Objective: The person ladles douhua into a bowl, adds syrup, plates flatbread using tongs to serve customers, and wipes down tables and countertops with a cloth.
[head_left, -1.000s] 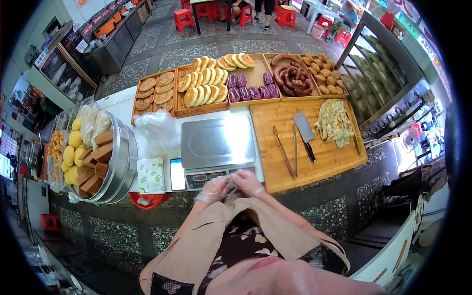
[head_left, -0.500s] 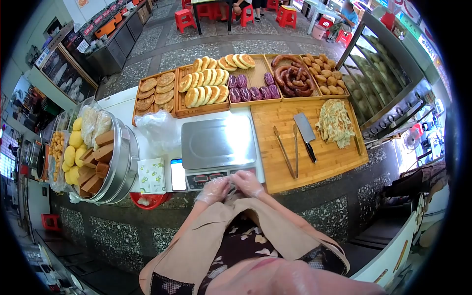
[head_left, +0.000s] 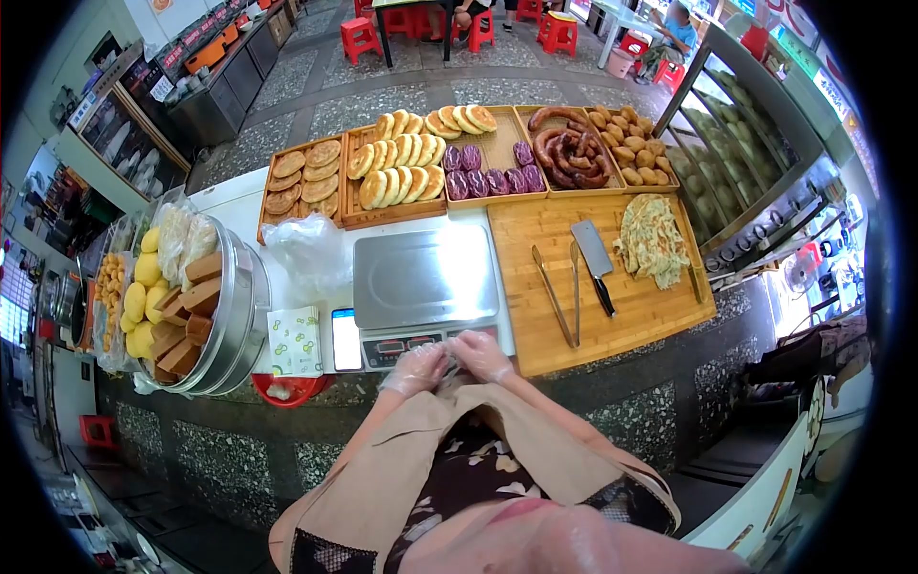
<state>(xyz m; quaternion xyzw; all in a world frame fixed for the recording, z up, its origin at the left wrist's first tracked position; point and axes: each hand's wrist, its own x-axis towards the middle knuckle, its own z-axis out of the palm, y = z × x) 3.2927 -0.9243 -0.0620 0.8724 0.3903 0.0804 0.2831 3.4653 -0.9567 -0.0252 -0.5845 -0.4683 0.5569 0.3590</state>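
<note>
My left hand (head_left: 419,369) and my right hand (head_left: 481,356), both in clear plastic gloves, are close together at the counter's near edge, just in front of the digital scale (head_left: 426,277). The fingers of both are closed and pinched toward each other. Something thin and see-through seems to hang between them, but I cannot make out what it is. The scale's steel plate is bare. Left of it lie a phone (head_left: 346,340) and a patterned paper packet (head_left: 295,342). To the right, metal tongs (head_left: 575,297) and a cleaver (head_left: 593,251) rest on the wooden board (head_left: 535,335).
Shredded flatbread (head_left: 655,241) lies on the board. Behind stand trays of flat cakes (head_left: 304,177), pale buns (head_left: 402,167), purple buns (head_left: 490,182), sausages (head_left: 572,153) and brown rolls (head_left: 631,143). A steel steamer (head_left: 251,301) is at left, a glass cabinet (head_left: 736,143) at right.
My hands stay nearly still, with the fingers pinched together. Nothing on the counter has visibly moved.
</note>
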